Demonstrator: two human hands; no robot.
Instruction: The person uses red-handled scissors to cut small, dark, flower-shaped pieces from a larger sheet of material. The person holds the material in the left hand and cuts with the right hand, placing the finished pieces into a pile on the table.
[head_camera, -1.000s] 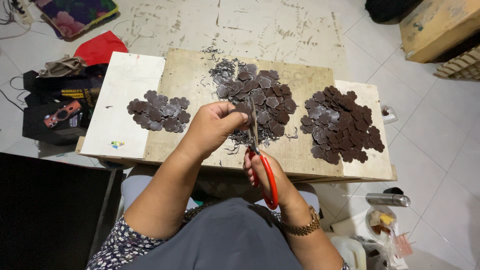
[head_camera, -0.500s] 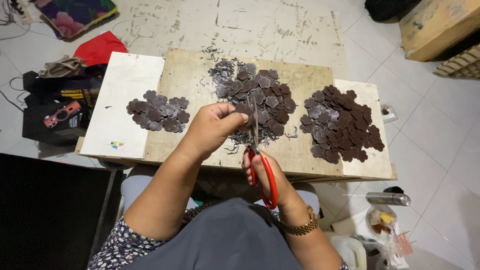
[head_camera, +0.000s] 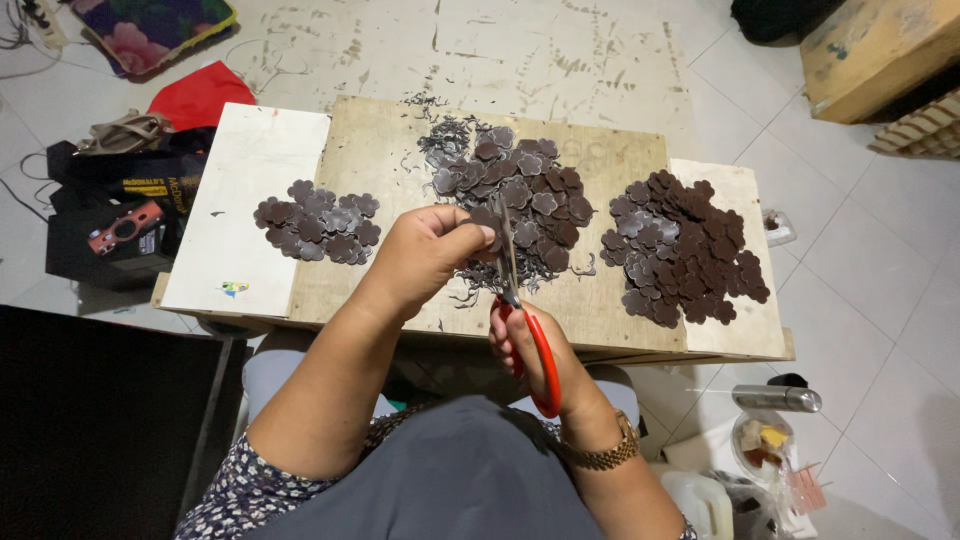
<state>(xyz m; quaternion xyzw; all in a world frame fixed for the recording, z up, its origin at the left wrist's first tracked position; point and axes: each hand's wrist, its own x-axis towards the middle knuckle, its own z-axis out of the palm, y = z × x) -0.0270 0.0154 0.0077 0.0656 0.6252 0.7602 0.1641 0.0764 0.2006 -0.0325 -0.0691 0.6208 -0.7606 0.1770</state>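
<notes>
From the head camera, looking straight down, the person sits at a low wooden board (head_camera: 400, 150) laid like a tabletop, with a white panel (head_camera: 240, 170) on its left part and another pale panel (head_camera: 740, 185) on its right.

The left hand (head_camera: 425, 255) is curled over the middle of the board, fingers pinched together on a small dark brown flower-shaped piece (head_camera: 483, 216) held just above the surface. The right hand (head_camera: 530, 345) sits nearer the body, its fingers through the red handles of a pair of scissors (head_camera: 520, 300) and clenched on them; the blades point away from the person and meet the pinched piece — they look nearly closed. A gold-coloured watch (head_camera: 600, 455) circles the right wrist.

Three heaps of the same brown pieces lie on the board. A small heap (head_camera: 315, 222) rests on the white panel, well left of the hands. The middle heap (head_camera: 520, 185) lies just beyond the left hand, with thin curled offcuts (head_camera: 450, 135) scattered at its far edge and around the scissor tips. The largest heap (head_camera: 685, 250) spreads over the right panel.

On the floor to the left lie a dark bag (head_camera: 120, 215), a red cloth (head_camera: 200, 95) and a flowered cushion (head_camera: 150, 25) — to the right, a metal flask (head_camera: 775, 398) and a plastic bag of snacks (head_camera: 765, 445).
</notes>
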